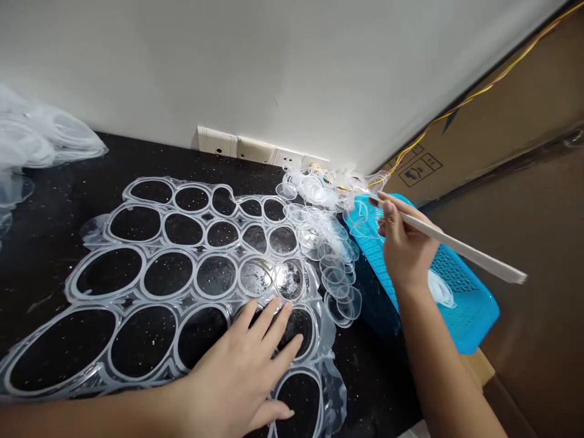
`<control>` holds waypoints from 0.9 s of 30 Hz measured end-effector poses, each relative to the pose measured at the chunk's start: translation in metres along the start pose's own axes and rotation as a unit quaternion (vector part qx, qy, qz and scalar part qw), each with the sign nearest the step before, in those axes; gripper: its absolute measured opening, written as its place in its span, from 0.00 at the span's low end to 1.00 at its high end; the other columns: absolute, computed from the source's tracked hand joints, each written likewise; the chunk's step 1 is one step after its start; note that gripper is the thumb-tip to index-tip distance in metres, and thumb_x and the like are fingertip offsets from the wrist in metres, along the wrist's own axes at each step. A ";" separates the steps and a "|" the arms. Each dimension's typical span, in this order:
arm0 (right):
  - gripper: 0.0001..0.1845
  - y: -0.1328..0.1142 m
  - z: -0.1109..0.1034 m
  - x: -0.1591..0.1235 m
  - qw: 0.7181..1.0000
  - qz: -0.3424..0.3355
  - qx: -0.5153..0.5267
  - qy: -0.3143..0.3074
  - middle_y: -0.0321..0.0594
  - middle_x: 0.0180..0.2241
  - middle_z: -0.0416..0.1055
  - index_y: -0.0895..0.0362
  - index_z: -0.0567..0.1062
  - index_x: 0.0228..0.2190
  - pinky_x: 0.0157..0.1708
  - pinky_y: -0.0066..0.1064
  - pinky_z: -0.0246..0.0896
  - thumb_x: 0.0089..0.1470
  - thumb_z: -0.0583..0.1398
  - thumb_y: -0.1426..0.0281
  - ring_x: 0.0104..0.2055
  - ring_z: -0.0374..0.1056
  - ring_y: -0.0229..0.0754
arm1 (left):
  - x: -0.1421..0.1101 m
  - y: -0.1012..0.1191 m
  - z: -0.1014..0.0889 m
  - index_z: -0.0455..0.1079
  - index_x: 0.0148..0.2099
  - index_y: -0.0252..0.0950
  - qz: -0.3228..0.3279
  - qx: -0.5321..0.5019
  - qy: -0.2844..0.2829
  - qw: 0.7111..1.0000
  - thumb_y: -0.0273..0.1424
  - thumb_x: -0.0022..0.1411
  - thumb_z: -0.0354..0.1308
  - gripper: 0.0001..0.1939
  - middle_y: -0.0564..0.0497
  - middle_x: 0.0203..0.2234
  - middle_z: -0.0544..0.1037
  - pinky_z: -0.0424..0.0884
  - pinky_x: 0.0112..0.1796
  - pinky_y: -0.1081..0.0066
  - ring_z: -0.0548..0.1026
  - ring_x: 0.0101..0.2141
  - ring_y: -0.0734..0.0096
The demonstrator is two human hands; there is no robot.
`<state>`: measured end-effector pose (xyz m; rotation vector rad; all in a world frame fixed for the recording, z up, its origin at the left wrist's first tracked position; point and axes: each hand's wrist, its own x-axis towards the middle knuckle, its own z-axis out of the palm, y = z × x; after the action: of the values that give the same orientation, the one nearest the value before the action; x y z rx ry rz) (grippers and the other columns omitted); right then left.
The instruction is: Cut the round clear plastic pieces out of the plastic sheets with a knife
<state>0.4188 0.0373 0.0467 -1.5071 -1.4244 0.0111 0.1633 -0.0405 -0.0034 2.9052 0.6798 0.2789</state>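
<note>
A clear plastic sheet with rows of large round holes lies on the black countertop. My left hand rests on its near right part, fingers spread and palm down. My right hand is closed round a long, flat white stick with a dark tip, held over the blue plastic basket. Clear plastic rings are at the stick's tip, above the basket's far end; whether they hang from it I cannot tell. A pile of thin clear discs lies between sheet and basket.
Folded clear plastic sheets are stacked at the far left. Wall sockets line the white wall behind the countertop. A large cardboard box stands at the right, with a yellow twisted cable along it.
</note>
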 end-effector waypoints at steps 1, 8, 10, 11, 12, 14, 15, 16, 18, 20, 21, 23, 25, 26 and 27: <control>0.15 -0.003 -0.003 0.000 0.999 0.029 0.029 -0.014 0.36 0.23 0.67 0.55 0.76 0.39 0.20 0.27 0.54 0.56 0.56 0.60 0.21 0.58 0.33 | 0.000 0.000 0.000 0.65 0.55 0.41 0.000 -0.001 0.002 1.000 0.54 0.56 0.50 0.31 0.38 0.56 0.63 0.60 0.48 0.52 0.63 0.55 0.47; 0.22 -0.035 -0.004 -0.015 0.889 0.225 0.270 -0.294 0.34 0.20 0.63 0.56 0.75 0.37 0.17 0.26 0.38 0.47 0.60 0.52 0.18 0.43 0.29 | 0.012 -0.017 -0.033 0.72 0.43 0.38 -0.004 -0.094 0.018 0.995 0.42 0.63 0.50 0.16 0.47 0.40 0.77 0.65 0.42 0.62 0.74 0.41 0.63; 0.22 -0.044 -0.003 -0.021 0.835 0.262 0.339 -0.346 0.37 0.24 0.69 0.55 0.75 0.36 0.17 0.25 0.38 0.45 0.62 0.52 0.18 0.43 0.28 | 0.016 -0.029 -0.053 0.71 0.35 0.37 -0.026 -0.151 0.008 0.988 0.36 0.65 0.46 0.14 0.53 0.29 0.77 0.65 0.38 0.66 0.73 0.29 0.72; 0.21 -0.049 -0.003 -0.024 0.809 0.276 0.369 -0.366 0.37 0.24 0.70 0.55 0.75 0.36 0.17 0.24 0.37 0.45 0.63 0.53 0.18 0.43 0.28 | 0.016 -0.034 -0.064 0.70 0.32 0.36 -0.045 -0.165 0.019 0.985 0.36 0.65 0.46 0.15 0.54 0.26 0.75 0.65 0.36 0.66 0.71 0.28 0.72; 0.20 -0.053 -0.003 -0.027 0.785 0.286 0.394 -0.382 0.37 0.23 0.70 0.55 0.75 0.36 0.17 0.23 0.36 0.45 0.63 0.54 0.18 0.43 0.27 | 0.016 -0.040 -0.072 0.68 0.31 0.36 -0.068 -0.178 0.053 0.980 0.37 0.65 0.47 0.15 0.54 0.27 0.74 0.65 0.37 0.66 0.71 0.29 0.71; 0.18 -0.061 -0.004 -0.032 0.744 0.299 0.434 -0.411 0.35 0.22 0.69 0.54 0.76 0.36 0.17 0.22 0.35 0.46 0.63 0.55 0.18 0.43 0.27 | 0.013 -0.046 -0.084 0.68 0.38 0.38 -0.125 -0.222 0.090 0.963 0.42 0.61 0.52 0.12 0.53 0.36 0.73 0.65 0.41 0.65 0.71 0.37 0.68; 0.18 -0.064 -0.004 -0.035 0.726 0.302 0.450 -0.424 0.35 0.21 0.69 0.54 0.76 0.36 0.17 0.22 0.35 0.47 0.62 0.56 0.17 0.43 0.27 | 0.011 -0.047 -0.087 0.67 0.44 0.40 -0.152 -0.253 0.089 0.951 0.43 0.59 0.54 0.15 0.52 0.43 0.72 0.65 0.43 0.65 0.70 0.41 0.67; 0.17 -0.067 -0.003 -0.038 0.708 0.305 0.465 -0.436 0.34 0.21 0.68 0.54 0.76 0.35 0.17 0.22 0.36 0.47 0.62 0.56 0.17 0.43 0.26 | 0.009 -0.047 -0.087 0.63 0.51 0.43 -0.174 -0.300 0.076 0.935 0.43 0.57 0.56 0.21 0.52 0.50 0.68 0.64 0.45 0.63 0.69 0.45 0.66; 0.17 -0.071 -0.002 -0.044 0.673 0.306 0.493 -0.459 0.34 0.21 0.68 0.55 0.76 0.35 0.17 0.21 0.38 0.48 0.62 0.56 0.17 0.44 0.26 | 0.006 -0.043 -0.082 0.53 0.59 0.48 -0.186 -0.413 0.036 0.891 0.41 0.55 0.59 0.32 0.50 0.59 0.58 0.63 0.48 0.61 0.66 0.50 0.63; 0.16 -0.074 0.001 -0.050 0.648 0.304 0.512 -0.475 0.34 0.21 0.69 0.55 0.75 0.35 0.18 0.21 0.42 0.49 0.62 0.57 0.17 0.46 0.26 | 0.006 -0.036 -0.073 0.51 0.61 0.47 -0.157 -0.512 0.020 0.844 0.37 0.54 0.60 0.34 0.49 0.60 0.56 0.59 0.52 0.60 0.61 0.55 0.62; 0.16 -0.075 0.002 -0.053 0.638 0.304 0.518 -0.481 0.35 0.21 0.69 0.56 0.75 0.35 0.18 0.21 0.43 0.49 0.62 0.57 0.17 0.47 0.26 | 0.007 -0.033 -0.068 0.52 0.60 0.45 -0.145 -0.534 0.024 0.833 0.35 0.55 0.59 0.33 0.48 0.59 0.58 0.58 0.53 0.61 0.59 0.57 0.64; 0.17 -0.075 0.003 -0.057 0.629 0.311 0.523 -0.483 0.35 0.22 0.69 0.56 0.75 0.35 0.18 0.21 0.44 0.48 0.63 0.58 0.18 0.48 0.26 | 0.010 -0.028 -0.061 0.52 0.60 0.41 -0.131 -0.567 0.031 0.813 0.33 0.57 0.56 0.30 0.45 0.54 0.65 0.60 0.52 0.63 0.63 0.54 0.66; 0.19 -0.074 0.003 -0.059 0.630 0.325 0.523 -0.474 0.36 0.23 0.69 0.57 0.75 0.36 0.18 0.20 0.44 0.46 0.64 0.58 0.18 0.48 0.26 | 0.014 -0.024 -0.058 0.53 0.59 0.37 -0.135 -0.601 0.040 0.787 0.35 0.58 0.55 0.28 0.43 0.46 0.72 0.64 0.47 0.63 0.70 0.47 0.66; 0.19 -0.073 0.002 -0.059 0.630 0.331 0.524 -0.468 0.36 0.23 0.69 0.58 0.75 0.37 0.18 0.20 0.43 0.45 0.65 0.58 0.18 0.48 0.25 | 0.015 -0.023 -0.057 0.54 0.58 0.36 -0.141 -0.617 0.045 0.773 0.36 0.57 0.56 0.28 0.44 0.42 0.73 0.66 0.45 0.64 0.72 0.43 0.67; 0.20 -0.073 0.001 -0.059 0.629 0.334 0.527 -0.464 0.36 0.24 0.68 0.58 0.75 0.37 0.18 0.19 0.43 0.45 0.65 0.58 0.18 0.48 0.24 | 0.016 -0.021 -0.058 0.56 0.57 0.36 -0.148 -0.633 0.052 0.758 0.37 0.57 0.57 0.28 0.45 0.39 0.74 0.66 0.43 0.65 0.73 0.39 0.68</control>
<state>0.3467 -0.0220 0.0574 -0.8212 -1.0167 1.9847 0.1559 -0.0089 0.0513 1.4619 0.5851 0.5709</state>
